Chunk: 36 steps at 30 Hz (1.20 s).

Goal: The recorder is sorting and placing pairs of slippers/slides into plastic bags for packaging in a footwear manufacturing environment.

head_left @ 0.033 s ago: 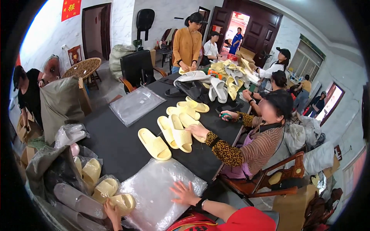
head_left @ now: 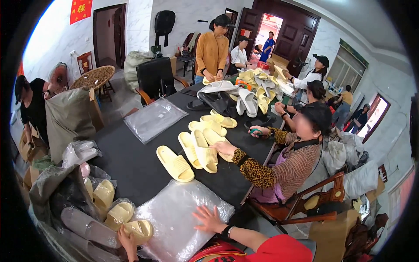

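Observation:
My left hand (head_left: 127,243) grips the edge of a pale yellow slipper (head_left: 141,230) in clear plastic, at the near left of the table. Another yellow slipper (head_left: 119,213) lies right beside it. With fingers spread, my right hand (head_left: 210,220) rests flat on a stack of clear plastic bags (head_left: 176,214). Just beyond the stack sits a single yellow slipper (head_left: 174,163). More yellow slippers (head_left: 204,150) lie to its right, where a co-worker's hand (head_left: 224,149) touches one. That co-worker's other hand (head_left: 258,131) holds a small green-handled tool (head_left: 253,130).
At the left a large grey sack (head_left: 56,185) holds bagged slippers, a greyish pair (head_left: 91,228) among them. A second stack of clear bags (head_left: 156,118) lies on the black table (head_left: 126,163). Slippers (head_left: 247,103) pile up at the far end, with several people around.

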Tool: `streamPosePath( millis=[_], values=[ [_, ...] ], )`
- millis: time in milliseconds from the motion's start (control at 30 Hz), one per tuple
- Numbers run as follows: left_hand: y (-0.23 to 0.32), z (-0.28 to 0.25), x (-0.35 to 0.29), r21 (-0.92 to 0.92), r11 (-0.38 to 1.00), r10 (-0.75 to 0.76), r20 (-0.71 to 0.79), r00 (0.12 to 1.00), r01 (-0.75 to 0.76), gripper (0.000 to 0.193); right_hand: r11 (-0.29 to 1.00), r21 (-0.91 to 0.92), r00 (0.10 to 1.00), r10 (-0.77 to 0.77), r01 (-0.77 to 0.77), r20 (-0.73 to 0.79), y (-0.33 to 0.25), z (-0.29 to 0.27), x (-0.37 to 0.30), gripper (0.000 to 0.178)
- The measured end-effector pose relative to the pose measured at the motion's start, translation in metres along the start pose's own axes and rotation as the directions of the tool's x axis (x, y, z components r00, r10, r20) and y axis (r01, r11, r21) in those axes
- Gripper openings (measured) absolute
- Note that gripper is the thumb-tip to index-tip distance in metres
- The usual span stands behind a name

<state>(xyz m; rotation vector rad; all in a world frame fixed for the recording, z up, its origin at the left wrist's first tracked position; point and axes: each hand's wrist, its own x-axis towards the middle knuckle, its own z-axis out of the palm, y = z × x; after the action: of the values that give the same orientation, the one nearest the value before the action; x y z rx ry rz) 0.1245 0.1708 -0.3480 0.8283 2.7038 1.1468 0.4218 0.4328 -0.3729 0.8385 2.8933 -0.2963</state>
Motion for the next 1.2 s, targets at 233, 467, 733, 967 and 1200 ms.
streamPosePath(
  millis=[233, 467, 733, 967, 1200],
  values=[
    [0.022, -0.015, 0.007, 0.222, 0.972, -0.053, -0.113, 0.992, 0.077, 0.051, 1.0, 0.003, 0.999, 0.003, -0.003, 0.032, 0.003, 0.008, 0.003, 0.072],
    [-0.004, -0.018, -0.005, 0.452, 0.892, 0.09, -0.178, 0.98, 0.0, 0.037, 1.0, 0.016, 0.998, 0.007, -0.008, 0.068, -0.001, 0.002, 0.003, 0.071],
    [0.02, -0.025, -0.016, -0.035, 0.999, 0.037, 0.062, 0.997, -0.035, 0.038, 0.99, -0.141, 1.0, 0.014, -0.012, 0.017, 0.001, 0.02, 0.001, 0.06],
    [-0.009, 0.015, -0.032, 0.208, 0.976, -0.058, -0.036, 0.998, 0.064, 0.052, 0.985, -0.169, 0.999, 0.03, -0.033, -0.018, -0.006, 0.015, 0.002, 0.051],
    [0.003, 0.013, -0.03, 0.261, 0.963, -0.064, -0.041, 0.997, 0.073, 0.047, 0.993, -0.102, 0.998, 0.066, -0.067, -0.009, -0.009, 0.009, 0.002, 0.051]
  ],
)
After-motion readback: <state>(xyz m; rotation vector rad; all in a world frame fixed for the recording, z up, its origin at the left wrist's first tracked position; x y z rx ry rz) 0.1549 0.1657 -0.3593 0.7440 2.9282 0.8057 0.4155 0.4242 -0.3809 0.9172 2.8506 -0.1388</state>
